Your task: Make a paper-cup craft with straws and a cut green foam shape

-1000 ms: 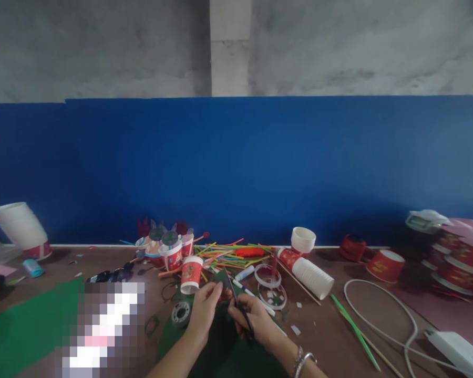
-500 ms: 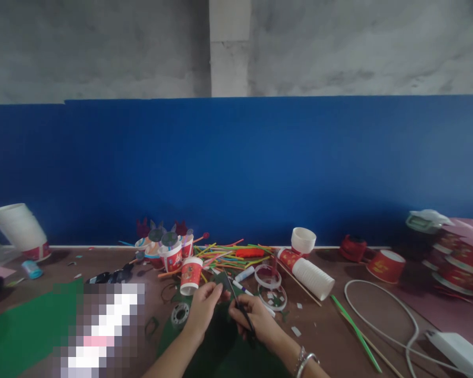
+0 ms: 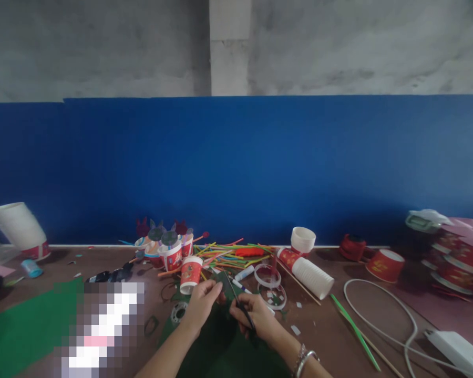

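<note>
My left hand [image 3: 199, 308] pinches the top edge of a dark green sheet [image 3: 224, 349] that lies low in the middle of the brown table. My right hand [image 3: 256, 317] is closed on black scissors [image 3: 238, 302], their blades pointing up and left into the sheet near my left fingers. Bracelets sit on my right wrist. A red paper cup [image 3: 191, 274] stands upright just beyond my left hand.
Coloured sticks [image 3: 230, 254] lie piled at the back, beside decorated cups [image 3: 165, 249]. A lying stack of white cups [image 3: 309, 274], clear rings [image 3: 268, 278], a white cable [image 3: 382, 315], green sticks [image 3: 355, 331], red bowls [image 3: 463, 262] and a green sheet [image 3: 19, 325] surround the hands.
Both hands and the scissors have shifted slightly up and away along the green sheet. Nothing else has moved.
</note>
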`<state>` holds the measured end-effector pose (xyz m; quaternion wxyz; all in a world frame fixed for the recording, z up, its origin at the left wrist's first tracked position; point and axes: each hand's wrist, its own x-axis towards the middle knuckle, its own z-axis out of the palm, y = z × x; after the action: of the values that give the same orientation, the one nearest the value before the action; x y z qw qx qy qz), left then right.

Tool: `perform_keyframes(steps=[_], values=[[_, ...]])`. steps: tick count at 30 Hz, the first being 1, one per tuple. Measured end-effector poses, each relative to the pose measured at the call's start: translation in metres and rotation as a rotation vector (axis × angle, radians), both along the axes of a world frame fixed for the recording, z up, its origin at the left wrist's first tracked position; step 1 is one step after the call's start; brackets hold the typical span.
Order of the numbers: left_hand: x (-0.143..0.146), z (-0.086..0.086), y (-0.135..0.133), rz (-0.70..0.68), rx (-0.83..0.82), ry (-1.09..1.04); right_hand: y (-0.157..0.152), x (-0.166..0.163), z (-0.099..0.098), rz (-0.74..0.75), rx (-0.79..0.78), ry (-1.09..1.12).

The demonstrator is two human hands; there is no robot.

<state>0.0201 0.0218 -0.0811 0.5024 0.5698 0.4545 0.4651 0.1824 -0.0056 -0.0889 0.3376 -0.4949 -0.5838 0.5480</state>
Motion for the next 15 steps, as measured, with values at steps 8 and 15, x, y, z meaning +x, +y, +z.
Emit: perform_keyframes(steps=[8, 15], values=[[-0.0008, 0.0060, -0.0008, -0.038, -0.021, -0.022, 0.0001, 0.0010, -0.0012, -0.012, 0.028, -0.025], [-0.0026, 0.0051, 0.0012, -0.089, -0.017, -0.008, 0.0002, 0.0013, 0.0014, 0.003, 0.013, -0.048]])
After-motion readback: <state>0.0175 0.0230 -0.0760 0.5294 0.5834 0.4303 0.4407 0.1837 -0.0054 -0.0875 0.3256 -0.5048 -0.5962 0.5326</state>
